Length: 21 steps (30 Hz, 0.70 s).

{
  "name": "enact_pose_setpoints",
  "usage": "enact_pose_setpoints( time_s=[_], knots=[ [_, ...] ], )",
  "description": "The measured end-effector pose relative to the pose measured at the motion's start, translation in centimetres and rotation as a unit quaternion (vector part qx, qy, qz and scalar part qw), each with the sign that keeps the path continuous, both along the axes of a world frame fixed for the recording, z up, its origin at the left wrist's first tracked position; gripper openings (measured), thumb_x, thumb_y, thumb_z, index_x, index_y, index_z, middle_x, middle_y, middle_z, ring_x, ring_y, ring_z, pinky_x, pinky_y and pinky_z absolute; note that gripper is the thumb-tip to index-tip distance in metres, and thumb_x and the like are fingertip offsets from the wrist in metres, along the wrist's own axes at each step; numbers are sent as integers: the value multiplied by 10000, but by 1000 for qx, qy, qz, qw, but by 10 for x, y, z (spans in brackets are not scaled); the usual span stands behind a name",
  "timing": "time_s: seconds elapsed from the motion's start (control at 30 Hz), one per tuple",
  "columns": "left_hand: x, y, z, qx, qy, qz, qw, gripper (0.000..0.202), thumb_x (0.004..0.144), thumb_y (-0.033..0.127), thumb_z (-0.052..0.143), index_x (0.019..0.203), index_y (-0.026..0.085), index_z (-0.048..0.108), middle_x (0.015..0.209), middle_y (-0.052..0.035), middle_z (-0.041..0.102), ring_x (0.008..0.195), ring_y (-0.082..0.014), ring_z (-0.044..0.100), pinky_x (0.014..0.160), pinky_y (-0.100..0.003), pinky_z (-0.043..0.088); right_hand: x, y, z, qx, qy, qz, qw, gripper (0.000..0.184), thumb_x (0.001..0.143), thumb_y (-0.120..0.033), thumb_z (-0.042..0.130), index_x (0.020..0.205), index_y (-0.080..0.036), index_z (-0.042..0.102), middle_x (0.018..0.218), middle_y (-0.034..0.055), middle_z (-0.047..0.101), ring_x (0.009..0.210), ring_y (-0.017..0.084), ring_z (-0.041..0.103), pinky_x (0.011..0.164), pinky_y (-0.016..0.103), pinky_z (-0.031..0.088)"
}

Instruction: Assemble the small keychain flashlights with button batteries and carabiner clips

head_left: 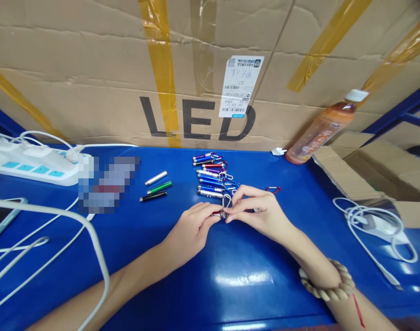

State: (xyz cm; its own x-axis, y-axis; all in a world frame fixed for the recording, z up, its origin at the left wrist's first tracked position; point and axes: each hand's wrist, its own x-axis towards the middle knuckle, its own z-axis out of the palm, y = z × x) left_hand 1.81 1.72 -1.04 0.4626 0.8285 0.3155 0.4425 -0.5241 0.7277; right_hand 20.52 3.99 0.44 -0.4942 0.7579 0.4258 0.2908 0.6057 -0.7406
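Observation:
My left hand (192, 227) is closed around a small red penlight (216, 214), mostly covered by the fingers, its silver end poking out to the right. At that end my right hand (258, 211) pinches with thumb and index finger; what lies between the tips is too small to make out. Just beyond, a row of finished-looking keychain penlights (210, 177) in blue, red, black and silver lies with carabiner clips attached. Left of them rest a silver tube (156, 178), a green tube (159, 187) and a black tube (153, 196). A loose red carabiner (273, 189) lies beyond my right hand.
A large cardboard box (109, 82) walls off the back of the blue table (210, 285). At left are a power strip (37, 168), white cables and a pixelated patch (109, 184). A drink bottle (322, 128), an open carton (354, 184) and a coiled cable (378, 227) occupy the right.

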Motion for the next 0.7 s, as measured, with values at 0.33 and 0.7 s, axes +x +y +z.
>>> enact_pose_setpoints(
  time_s=[0.33,0.7],
  knots=[
    [-4,4,-8,31,32,13,999,176,871,115,432,898,176,594,851,-7,664,804,-135,595,750,-252,432,-12,-1,-8,-77,40,-12,996,267,732,-400,668,582,-178,672,680,17,519,638,119,504,580,259,402],
    [-7,4,-8,155,96,22,983,221,910,141,374,968,143,587,812,-18,659,709,-153,538,666,-294,384,-18,-3,-17,-134,73,-56,987,259,737,-359,650,572,-170,587,641,11,555,624,124,525,620,278,439]
  ],
)
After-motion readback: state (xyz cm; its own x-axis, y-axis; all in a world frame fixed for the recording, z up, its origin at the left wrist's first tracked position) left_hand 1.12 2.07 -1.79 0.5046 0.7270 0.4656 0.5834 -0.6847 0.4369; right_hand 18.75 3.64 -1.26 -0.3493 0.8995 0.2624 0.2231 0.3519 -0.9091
